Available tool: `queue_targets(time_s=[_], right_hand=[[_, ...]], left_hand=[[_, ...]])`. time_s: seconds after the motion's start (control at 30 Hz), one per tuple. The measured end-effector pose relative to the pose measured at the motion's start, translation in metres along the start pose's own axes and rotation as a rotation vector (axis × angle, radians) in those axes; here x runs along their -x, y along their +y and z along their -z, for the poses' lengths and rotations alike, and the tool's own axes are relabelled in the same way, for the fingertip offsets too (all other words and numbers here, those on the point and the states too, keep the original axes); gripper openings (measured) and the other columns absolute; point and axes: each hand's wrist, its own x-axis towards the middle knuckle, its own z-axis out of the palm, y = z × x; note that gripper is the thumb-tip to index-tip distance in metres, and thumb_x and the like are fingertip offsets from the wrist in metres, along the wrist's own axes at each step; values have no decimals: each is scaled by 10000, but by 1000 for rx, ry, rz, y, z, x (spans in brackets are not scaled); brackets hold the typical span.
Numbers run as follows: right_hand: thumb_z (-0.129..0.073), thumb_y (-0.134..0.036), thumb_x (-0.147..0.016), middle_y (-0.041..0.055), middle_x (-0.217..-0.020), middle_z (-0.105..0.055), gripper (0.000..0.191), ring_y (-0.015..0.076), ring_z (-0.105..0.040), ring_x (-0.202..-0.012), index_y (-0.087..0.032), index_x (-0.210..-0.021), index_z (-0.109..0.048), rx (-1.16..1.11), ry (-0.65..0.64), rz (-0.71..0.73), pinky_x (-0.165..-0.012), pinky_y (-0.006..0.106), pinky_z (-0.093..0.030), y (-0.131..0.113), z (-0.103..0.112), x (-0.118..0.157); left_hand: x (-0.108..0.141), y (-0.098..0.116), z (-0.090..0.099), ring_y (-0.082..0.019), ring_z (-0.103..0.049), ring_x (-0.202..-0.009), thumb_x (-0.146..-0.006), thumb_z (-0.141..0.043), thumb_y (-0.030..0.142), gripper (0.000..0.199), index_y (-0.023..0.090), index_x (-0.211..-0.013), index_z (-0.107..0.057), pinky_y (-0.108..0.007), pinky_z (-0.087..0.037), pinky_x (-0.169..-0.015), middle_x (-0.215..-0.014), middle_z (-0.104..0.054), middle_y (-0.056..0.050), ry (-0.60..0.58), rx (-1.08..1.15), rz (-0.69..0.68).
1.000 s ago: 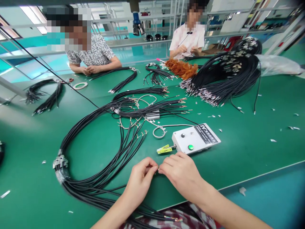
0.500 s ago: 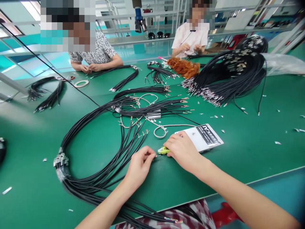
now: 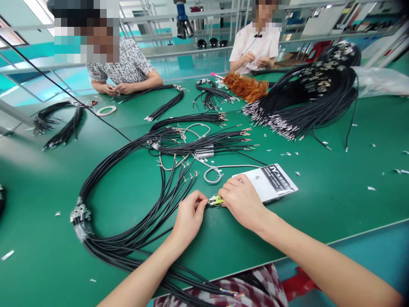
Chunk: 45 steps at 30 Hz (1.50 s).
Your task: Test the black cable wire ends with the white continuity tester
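Note:
My left hand pinches the end of a black cable, mostly hidden behind the fingers, just left of the tool. In my right hand is a pair of small cutting pliers with yellow-green handles; their tip points left and meets the wire end at my left fingertips. Whether the jaws are closed on the wire I cannot tell. A looped bundle of black cables, bound with clips and clear wrap, curves round at my left, its stripped ends fanned toward my left hand.
A white box with a dark label lies beyond my right hand. A large heap of black cables sits at the back right beside an orange duster. A grey cord, a tape roll and scraps lie about. Two people work across the table.
The pliers have moved left, closing the gap to my left fingertips, and now reach the wire end. My left hand keeps its pinch. The whole view has shifted slightly.

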Motion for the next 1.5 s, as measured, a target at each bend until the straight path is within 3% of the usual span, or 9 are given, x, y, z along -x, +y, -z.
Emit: queue_targets(time_s=[0.3,0.43,0.53,0.6,0.83,1.07,1.27,1.43,1.5], right_hand=[[-696,-214,-839,55,-960,-716,93,232,-576,-993,-179,-901,-636,-8,77,2,-871,401,-280,-3,-2,7],[-661,-272,-886,54,-1193,-693,227,237,-573,-1135,-200,-1096,-614,-131,338,-25,-939,414,-308,9,4,37],[-580,-145,-917,47,-1137,-723,134,228,-601,-1107,-212,-1027,-619,-185,593,-149,-941,414,-355,20,0,71],[-562,-97,-907,61,-1148,-721,133,238,-596,-1117,-210,-959,-612,-202,653,-188,-933,418,-377,22,-7,90],[-583,-68,-887,31,-1122,-741,157,260,-622,-1085,-226,-881,-576,-119,668,-226,-949,470,-354,12,-33,103],[-608,-51,-863,55,-1066,-757,172,273,-603,-1073,-220,-882,-584,-101,703,-197,-965,500,-361,17,-36,101],[-588,-10,-841,111,-1155,-714,257,253,-576,-1137,-189,-1025,-601,-290,691,-68,-930,439,-437,-3,-34,110],[-533,-31,-883,101,-1194,-689,261,209,-617,-1086,-188,-1085,-585,-477,517,24,-891,379,-505,-19,-44,112],[-530,-56,-899,94,-1202,-683,248,206,-627,-1071,-197,-1095,-583,-503,480,-3,-896,381,-518,-21,-48,111]], left_hand=[[0,-3,-2,-118,-471,-526,-830,-517,263,151,191,-699,-540,-221,-355,-527,-618,-508,46,-14,-22,14],[0,-3,-1,-125,-485,-541,-830,-510,275,151,192,-709,-546,-224,-350,-528,-627,-524,40,-18,-23,18],[0,-4,-1,-131,-491,-555,-825,-519,272,145,189,-713,-557,-227,-348,-532,-636,-541,32,-20,-17,17],[0,-6,-1,-133,-491,-560,-827,-523,270,142,187,-718,-561,-229,-348,-535,-642,-552,27,-20,-15,16],[1,-8,2,-137,-503,-584,-841,-519,260,142,188,-727,-563,-233,-363,-554,-660,-558,22,-27,-68,5],[4,-10,17,-120,-503,-519,-866,-479,286,164,188,-744,-531,-218,-375,-486,-628,-530,30,-4,-125,-30],[6,-8,44,-150,-634,-659,-847,-504,293,163,197,-976,-530,-251,-522,-617,-772,-634,-6,0,-232,-137],[-33,-18,99,-261,-631,-932,-890,-468,292,274,173,-1129,-529,-421,-481,-883,-1013,-646,-112,398,-605,-181],[-53,-27,117,-316,-619,-982,-901,-410,238,295,132,-1150,-525,-469,-470,-873,-1070,-621,-171,491,-709,-154]])
